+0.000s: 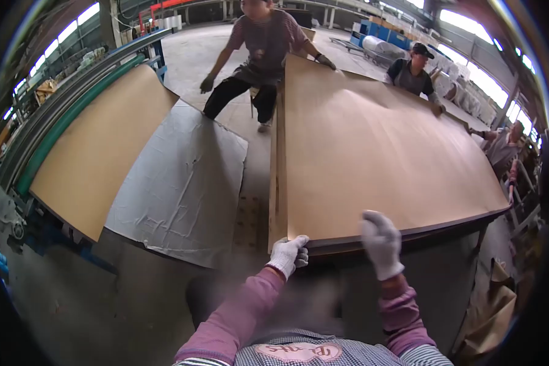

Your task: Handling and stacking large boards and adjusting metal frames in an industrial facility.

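Observation:
A large brown paper-like sheet (384, 158) covers the table on the right. My left hand (290, 255), in a white knitted glove, is closed on the sheet's near left corner. My right hand (382, 245), gloved the same way, is raised over the sheet's near edge and seems apart from it. Its fingers are blurred and partly hidden, and no object shows in it. On my left lies a grey, wrinkled sheet (183, 177), its far left part under another brown sheet (104, 146) that comes off a machine with a green roller (73, 122).
Across from me a person (265, 49) has one gloved hand at the brown sheet's far left corner. A second person (413, 73) in a cap and a third person (503, 143) stand along its far right edge. Crumpled brown paper (491, 311) lies at lower right.

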`<state>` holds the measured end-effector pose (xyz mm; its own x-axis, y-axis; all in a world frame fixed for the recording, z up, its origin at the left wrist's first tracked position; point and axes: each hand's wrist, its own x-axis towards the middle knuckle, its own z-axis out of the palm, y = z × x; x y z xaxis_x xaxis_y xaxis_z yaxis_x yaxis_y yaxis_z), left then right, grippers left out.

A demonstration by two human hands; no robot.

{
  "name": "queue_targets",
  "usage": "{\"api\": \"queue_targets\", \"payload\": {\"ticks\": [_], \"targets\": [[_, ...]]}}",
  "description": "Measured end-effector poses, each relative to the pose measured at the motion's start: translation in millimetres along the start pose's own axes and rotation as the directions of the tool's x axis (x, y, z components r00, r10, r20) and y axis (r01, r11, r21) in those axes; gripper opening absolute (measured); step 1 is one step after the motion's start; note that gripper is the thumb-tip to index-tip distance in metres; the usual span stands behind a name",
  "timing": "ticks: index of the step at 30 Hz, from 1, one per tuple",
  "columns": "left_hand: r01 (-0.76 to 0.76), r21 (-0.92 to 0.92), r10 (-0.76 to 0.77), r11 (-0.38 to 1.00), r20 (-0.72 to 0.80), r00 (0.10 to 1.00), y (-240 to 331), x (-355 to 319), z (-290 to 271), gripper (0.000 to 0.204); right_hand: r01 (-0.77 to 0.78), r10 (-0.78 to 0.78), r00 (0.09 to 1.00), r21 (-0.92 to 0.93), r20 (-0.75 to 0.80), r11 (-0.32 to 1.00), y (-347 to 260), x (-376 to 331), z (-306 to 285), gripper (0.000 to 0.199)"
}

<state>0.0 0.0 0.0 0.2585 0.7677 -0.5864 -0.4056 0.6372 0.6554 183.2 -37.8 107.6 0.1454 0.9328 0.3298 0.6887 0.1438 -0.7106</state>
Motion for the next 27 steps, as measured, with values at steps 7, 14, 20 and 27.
{"api": "queue_targets", "payload": {"ticks": [7, 14, 20, 27], "targets": [[0.068, 0.006, -0.068, 0.998, 0.041, 0.997, 30, 0, -68, 0.018, 0.406, -0.267, 0.913, -0.641, 0.308, 0.651, 10, 43, 105, 0.052], [-0.107, 0.602, 0.611, 0.791, -0.785, 0.103, 87, -11, -364, 0.066, 0.433, -0.316, 0.902, -0.614, 0.296, 0.661, 22, 37, 96, 0.053], [-0.016, 0.351, 0.345, 0.936, -0.928, -0.139, 79, -46, -541, 0.097, 0.449, -0.249, 0.893, -0.690, 0.375, 0.568, 18, 43, 112, 0.050], [-0.516, -0.260, 0.104, 0.816, -0.812, 0.574, 50, 4, -537, 0.028, 0.443, -0.259, 0.896, -0.715, 0.360, 0.541, 24, 47, 109, 0.050]]}}
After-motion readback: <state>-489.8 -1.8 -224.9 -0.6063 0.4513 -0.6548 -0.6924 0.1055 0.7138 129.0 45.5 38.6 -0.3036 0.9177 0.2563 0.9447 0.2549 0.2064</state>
